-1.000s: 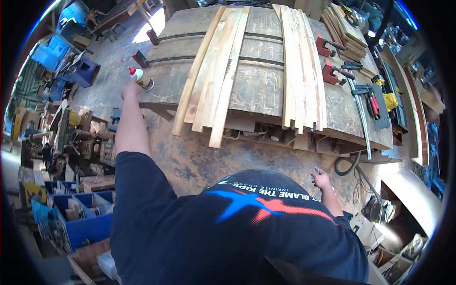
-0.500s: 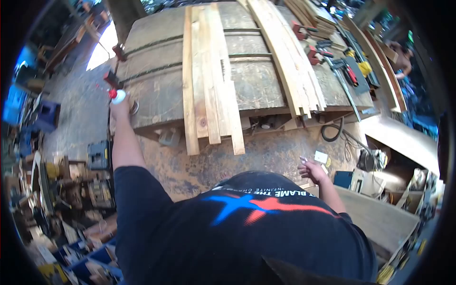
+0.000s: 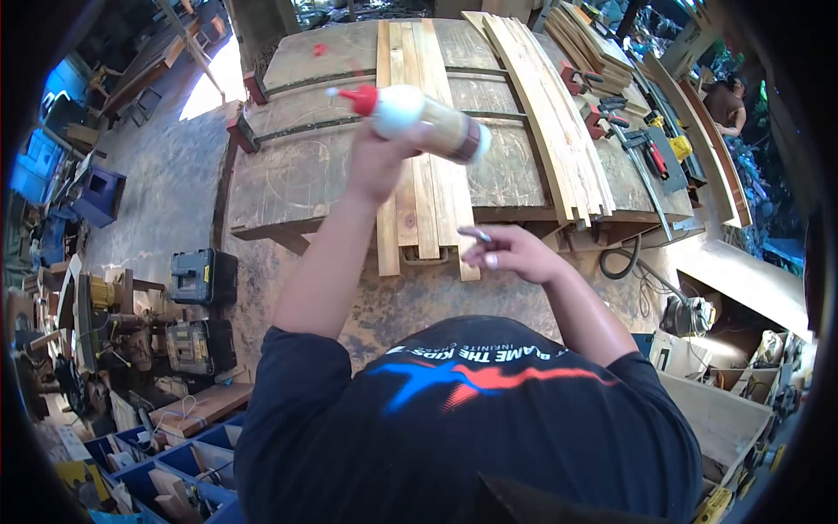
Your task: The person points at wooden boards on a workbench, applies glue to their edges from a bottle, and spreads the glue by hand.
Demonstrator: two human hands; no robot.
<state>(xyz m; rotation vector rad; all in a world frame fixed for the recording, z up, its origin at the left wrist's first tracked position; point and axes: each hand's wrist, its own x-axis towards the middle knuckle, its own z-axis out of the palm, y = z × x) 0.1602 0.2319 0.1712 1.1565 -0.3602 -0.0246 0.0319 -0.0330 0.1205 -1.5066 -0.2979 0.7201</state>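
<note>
My left hand has swung the glue bottle from the table edge at nine o'clock over the planks, fingers wrapped tight; right hand rises, fingers loosely open.

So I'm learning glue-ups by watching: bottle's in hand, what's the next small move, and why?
Probably tip the red nozzle down toward the near planks. The left hand holds the glue bottle roughly level above them, the right hand is free beside it, and no glue shows on the wood.
</note>
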